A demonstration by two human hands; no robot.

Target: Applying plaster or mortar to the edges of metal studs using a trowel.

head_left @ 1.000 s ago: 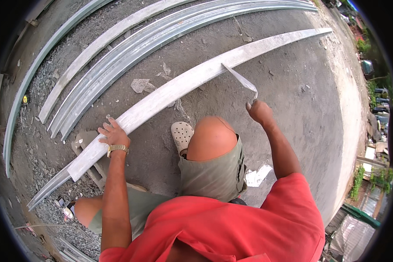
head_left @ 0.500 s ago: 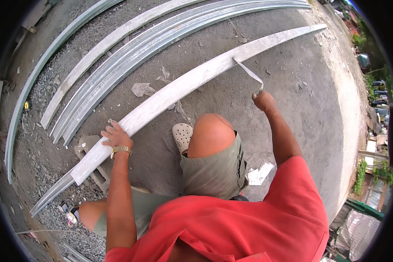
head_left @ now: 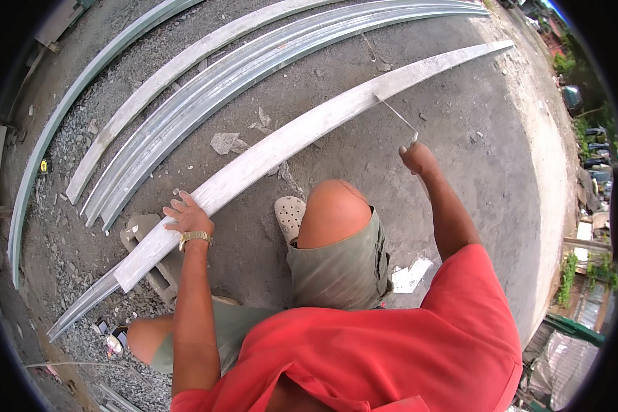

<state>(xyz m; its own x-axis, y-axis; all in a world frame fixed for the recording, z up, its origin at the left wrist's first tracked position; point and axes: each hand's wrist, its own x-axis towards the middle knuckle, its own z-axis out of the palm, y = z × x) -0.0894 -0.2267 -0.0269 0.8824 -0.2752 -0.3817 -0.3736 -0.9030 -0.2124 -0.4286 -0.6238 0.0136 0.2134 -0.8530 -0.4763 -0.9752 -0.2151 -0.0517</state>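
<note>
Pale plank (head_left: 281, 147) under left hand (head_left: 187, 218) fingers, trowel (head_left: 396, 118) in right hand (head_left: 419, 159)

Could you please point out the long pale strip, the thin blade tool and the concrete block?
long pale strip (head_left: 275, 147): head view, middle of its flat top face.
thin blade tool (head_left: 396, 115): head view, mid-blade.
concrete block (head_left: 139, 228): head view, exposed top left of the strip.

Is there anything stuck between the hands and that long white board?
Nothing visible. The left hand lies flat right on the long white board, near its lower end. The right hand holds a thin tool whose far end meets the board's edge, with only bare ground under it.
</note>
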